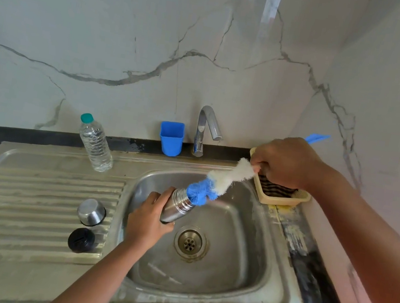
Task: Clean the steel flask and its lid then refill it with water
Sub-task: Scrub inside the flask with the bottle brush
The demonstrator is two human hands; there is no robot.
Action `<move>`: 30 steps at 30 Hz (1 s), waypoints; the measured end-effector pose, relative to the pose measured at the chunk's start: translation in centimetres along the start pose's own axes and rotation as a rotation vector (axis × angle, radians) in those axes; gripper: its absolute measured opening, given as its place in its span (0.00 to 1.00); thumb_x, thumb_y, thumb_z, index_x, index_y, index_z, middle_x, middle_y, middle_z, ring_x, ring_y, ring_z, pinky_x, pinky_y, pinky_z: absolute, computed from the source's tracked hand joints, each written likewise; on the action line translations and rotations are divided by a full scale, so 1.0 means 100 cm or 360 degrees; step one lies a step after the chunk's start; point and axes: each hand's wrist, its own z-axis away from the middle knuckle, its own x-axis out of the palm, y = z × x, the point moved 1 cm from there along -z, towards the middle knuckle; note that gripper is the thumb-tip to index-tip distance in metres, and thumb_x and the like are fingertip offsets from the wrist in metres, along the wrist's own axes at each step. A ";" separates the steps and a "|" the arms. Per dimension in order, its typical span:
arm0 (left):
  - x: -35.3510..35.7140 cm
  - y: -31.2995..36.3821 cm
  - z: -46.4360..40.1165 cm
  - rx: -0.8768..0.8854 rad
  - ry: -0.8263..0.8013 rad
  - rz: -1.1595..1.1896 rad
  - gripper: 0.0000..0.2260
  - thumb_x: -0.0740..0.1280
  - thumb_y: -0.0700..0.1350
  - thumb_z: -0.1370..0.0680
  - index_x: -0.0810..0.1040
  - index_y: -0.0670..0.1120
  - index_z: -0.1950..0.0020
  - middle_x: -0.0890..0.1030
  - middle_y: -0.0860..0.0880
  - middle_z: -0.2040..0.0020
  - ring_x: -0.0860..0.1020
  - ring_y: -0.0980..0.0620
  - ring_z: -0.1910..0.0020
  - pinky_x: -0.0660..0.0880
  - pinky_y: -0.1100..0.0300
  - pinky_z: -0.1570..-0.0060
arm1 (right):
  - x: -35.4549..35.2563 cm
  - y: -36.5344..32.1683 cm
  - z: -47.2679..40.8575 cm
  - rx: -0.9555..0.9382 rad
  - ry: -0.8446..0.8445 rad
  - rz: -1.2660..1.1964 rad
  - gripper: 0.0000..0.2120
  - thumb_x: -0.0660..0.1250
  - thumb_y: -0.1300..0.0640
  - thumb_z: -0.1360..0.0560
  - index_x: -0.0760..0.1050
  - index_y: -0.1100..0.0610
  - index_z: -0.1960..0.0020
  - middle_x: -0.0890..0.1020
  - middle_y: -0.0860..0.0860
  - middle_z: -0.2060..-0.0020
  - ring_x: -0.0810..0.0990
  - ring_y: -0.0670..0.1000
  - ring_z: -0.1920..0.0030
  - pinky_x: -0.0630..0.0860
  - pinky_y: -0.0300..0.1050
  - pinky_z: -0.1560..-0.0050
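Head view: left hand [148,217] grips flask [177,206]; right hand [286,161] grips bottle brush [218,180]; no legible writing.

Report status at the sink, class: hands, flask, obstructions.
Left hand grips flask. Right hand holds brush, bristles at flask mouth. Nothing in the way.

Left hand [148,217] grips flask [177,206]; right hand [284,161] holds brush [218,180].

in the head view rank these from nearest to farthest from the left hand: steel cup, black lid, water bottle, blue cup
Measured from the left hand, which grips the flask over the sink:
1. Steel cup, upside down on the drainboard, just to its left.
2. Black lid, left and nearer the front edge; close to the cup's rank.
3. Water bottle, back left.
4. Blue cup, at the wall by the tap.
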 end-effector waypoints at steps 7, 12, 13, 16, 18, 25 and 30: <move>-0.015 0.002 0.000 0.0172 -0.0049 -0.0018 0.42 0.80 0.51 0.40 0.63 0.61 0.30 0.78 0.51 0.48 0.80 0.47 0.56 0.78 0.52 0.73 | 0.024 -0.036 0.003 -0.0548 0.0383 0.0277 0.09 0.68 0.64 0.42 0.74 0.52 0.65 0.74 0.47 0.70 0.74 0.55 0.72 0.65 0.43 0.70; -0.024 0.004 -0.003 0.0229 -0.0034 0.0000 0.42 0.80 0.51 0.41 0.64 0.60 0.31 0.78 0.51 0.49 0.80 0.47 0.57 0.76 0.56 0.75 | 0.015 -0.053 -0.002 -0.0224 0.0027 0.0114 0.09 0.60 0.59 0.28 0.76 0.48 0.53 0.79 0.45 0.58 0.75 0.51 0.60 0.65 0.43 0.65; -0.026 0.001 -0.002 0.0247 -0.0042 -0.0016 0.42 0.80 0.51 0.41 0.65 0.60 0.31 0.78 0.51 0.50 0.80 0.48 0.57 0.75 0.57 0.76 | 0.014 -0.057 -0.003 -0.0147 -0.0036 0.0054 0.10 0.59 0.58 0.27 0.76 0.47 0.53 0.79 0.45 0.58 0.77 0.51 0.58 0.66 0.43 0.64; -0.029 -0.005 -0.002 0.0293 -0.0027 -0.0101 0.41 0.79 0.50 0.42 0.67 0.59 0.32 0.77 0.51 0.52 0.80 0.49 0.58 0.69 0.62 0.76 | 0.013 -0.068 -0.004 0.0050 -0.0297 -0.0240 0.12 0.57 0.57 0.24 0.76 0.46 0.59 0.79 0.42 0.60 0.79 0.48 0.58 0.75 0.47 0.56; -0.031 -0.011 -0.003 0.0354 0.0025 -0.0197 0.43 0.80 0.49 0.45 0.68 0.58 0.32 0.77 0.50 0.54 0.79 0.48 0.60 0.71 0.60 0.75 | 0.018 -0.072 -0.004 0.0129 -0.0539 -0.0557 0.15 0.57 0.60 0.22 0.79 0.46 0.58 0.78 0.39 0.62 0.76 0.39 0.63 0.74 0.39 0.55; -0.052 -0.028 -0.013 0.0757 0.0291 -0.0467 0.45 0.81 0.46 0.46 0.71 0.54 0.30 0.76 0.45 0.53 0.76 0.45 0.59 0.78 0.52 0.62 | 0.055 -0.068 0.015 0.0346 -0.0909 -0.1628 0.13 0.59 0.56 0.17 0.80 0.58 0.54 0.68 0.47 0.72 0.60 0.46 0.73 0.56 0.41 0.70; -0.070 -0.038 -0.022 0.0844 0.0246 -0.0589 0.48 0.83 0.49 0.46 0.67 0.54 0.28 0.76 0.44 0.51 0.77 0.44 0.58 0.79 0.52 0.62 | 0.059 -0.097 0.021 0.0210 -0.0257 -0.0687 0.09 0.57 0.58 0.20 0.73 0.49 0.55 0.76 0.44 0.62 0.75 0.48 0.61 0.65 0.42 0.63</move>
